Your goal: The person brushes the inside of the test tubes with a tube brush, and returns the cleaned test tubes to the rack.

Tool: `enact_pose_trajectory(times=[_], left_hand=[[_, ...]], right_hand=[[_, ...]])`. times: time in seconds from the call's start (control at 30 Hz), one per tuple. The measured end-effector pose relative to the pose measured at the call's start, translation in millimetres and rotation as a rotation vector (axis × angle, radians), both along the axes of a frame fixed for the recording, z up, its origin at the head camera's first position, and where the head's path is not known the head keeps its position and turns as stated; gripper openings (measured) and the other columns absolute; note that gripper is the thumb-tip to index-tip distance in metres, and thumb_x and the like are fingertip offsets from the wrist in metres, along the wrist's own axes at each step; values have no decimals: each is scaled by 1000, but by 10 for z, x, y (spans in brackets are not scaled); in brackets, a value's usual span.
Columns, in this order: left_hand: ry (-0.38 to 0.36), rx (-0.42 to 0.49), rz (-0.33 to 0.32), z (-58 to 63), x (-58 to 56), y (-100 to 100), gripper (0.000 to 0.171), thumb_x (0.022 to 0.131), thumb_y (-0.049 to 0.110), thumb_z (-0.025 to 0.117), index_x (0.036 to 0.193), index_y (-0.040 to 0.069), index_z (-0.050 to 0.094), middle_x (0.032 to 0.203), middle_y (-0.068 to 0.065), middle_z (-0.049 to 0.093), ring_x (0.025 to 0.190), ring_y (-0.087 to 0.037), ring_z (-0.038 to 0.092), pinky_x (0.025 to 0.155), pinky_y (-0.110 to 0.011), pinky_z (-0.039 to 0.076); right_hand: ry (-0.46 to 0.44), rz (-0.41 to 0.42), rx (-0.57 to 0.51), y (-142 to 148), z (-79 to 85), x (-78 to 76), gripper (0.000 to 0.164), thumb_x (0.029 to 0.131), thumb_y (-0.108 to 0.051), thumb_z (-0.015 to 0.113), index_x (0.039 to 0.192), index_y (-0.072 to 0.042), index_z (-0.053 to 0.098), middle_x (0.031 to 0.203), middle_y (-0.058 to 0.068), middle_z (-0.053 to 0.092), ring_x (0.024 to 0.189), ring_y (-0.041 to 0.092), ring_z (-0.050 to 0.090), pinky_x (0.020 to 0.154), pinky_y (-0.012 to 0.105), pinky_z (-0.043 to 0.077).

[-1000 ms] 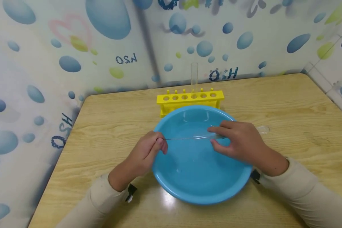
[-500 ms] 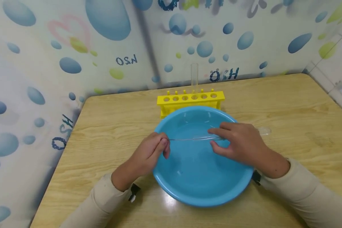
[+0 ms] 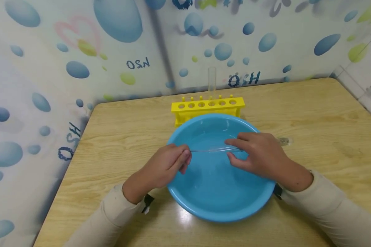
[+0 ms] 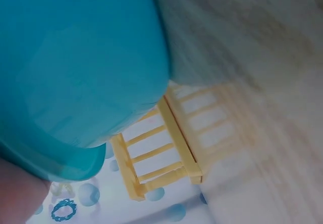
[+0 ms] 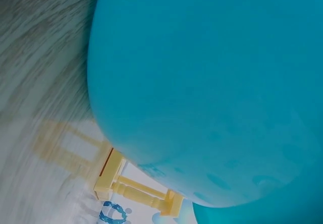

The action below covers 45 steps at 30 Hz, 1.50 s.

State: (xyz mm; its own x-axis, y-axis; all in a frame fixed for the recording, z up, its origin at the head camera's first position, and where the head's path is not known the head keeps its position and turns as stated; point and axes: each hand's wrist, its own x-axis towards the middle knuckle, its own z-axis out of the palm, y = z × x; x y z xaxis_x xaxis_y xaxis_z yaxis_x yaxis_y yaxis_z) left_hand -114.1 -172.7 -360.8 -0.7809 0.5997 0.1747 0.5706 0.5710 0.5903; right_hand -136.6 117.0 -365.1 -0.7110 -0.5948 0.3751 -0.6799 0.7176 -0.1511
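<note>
Over a round blue basin [image 3: 221,192], my right hand [image 3: 262,155] holds a clear glass test tube [image 3: 220,149] between thumb and fingers, its open end toward the left. The tube's rounded end sticks out beyond the back of that hand. My left hand [image 3: 165,166] grips the thin wire handle of a test tube brush [image 3: 199,151], which runs into the tube's mouth. A dark, bristly part shows inside the rounded end; the middle of the brush is hidden by the right hand. Both wrist views show mainly the basin's outer wall [image 4: 86,72].
Behind the basin stands a yellow test tube rack [image 3: 208,105], with a second clear test tube [image 3: 212,82] upright in it. All of it rests on a wooden table [image 3: 126,137] against a patterned wall [image 3: 160,44].
My left hand has moved to the right, toward the tube's mouth, and less wire shows. A dark part now appears in the tube's rounded end. The right hand has stayed nearly still.
</note>
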Motion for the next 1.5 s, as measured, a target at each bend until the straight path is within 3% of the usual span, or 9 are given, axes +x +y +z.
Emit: enact_pose_trajectory(times=[0.13, 0.63, 0.83, 1.03, 1.2, 1.5], left_hand=[[30, -27, -4, -35, -18, 44, 29, 108, 18, 40, 83, 20, 53, 63, 14, 52, 66, -3, 45, 66, -25, 41], [34, -46, -3, -68, -60, 27, 32, 108, 19, 41, 78, 22, 53, 61, 12, 54, 66, -3, 44, 64, -26, 40], [74, -49, 17, -87, -54, 29, 36, 105, 15, 40, 71, 22, 51, 59, 14, 47, 63, -3, 42, 64, -26, 40], [20, 105, 118, -99, -42, 68, 36, 106, 14, 38, 72, 18, 50, 61, 11, 48, 60, -6, 45, 57, -25, 43], [-30, 256, 159, -132, -54, 86, 39, 108, 12, 35, 73, 13, 50, 59, 6, 51, 55, -12, 51, 53, -25, 47], [-67, 289, 181, -115, -56, 89, 33, 106, 11, 44, 74, 11, 50, 58, 4, 49, 56, -11, 48, 54, -25, 44]], right_hand=[[12, 5, 21, 32, -7, 2, 34, 80, -35, 77, 108, -16, 76, 79, 1, 68, 56, 9, 51, 51, 18, 40], [41, 17, 53, 5, -25, -22, 37, 79, -40, 78, 107, -16, 77, 81, 2, 70, 58, 12, 56, 51, 21, 45], [18, 13, 42, -6, -35, -18, 37, 80, -39, 79, 109, -16, 76, 82, 2, 70, 59, 11, 57, 52, 21, 45], [18, -27, -15, 30, -36, -19, 39, 80, -37, 81, 110, -15, 76, 87, 5, 73, 68, 17, 67, 58, 32, 57], [40, -40, -63, 50, -48, -16, 40, 77, -34, 84, 111, -13, 76, 86, 7, 71, 68, 19, 64, 58, 33, 57], [42, -23, -91, 31, -63, -31, 42, 77, -31, 86, 113, -13, 75, 87, 7, 69, 70, 19, 62, 59, 32, 55]])
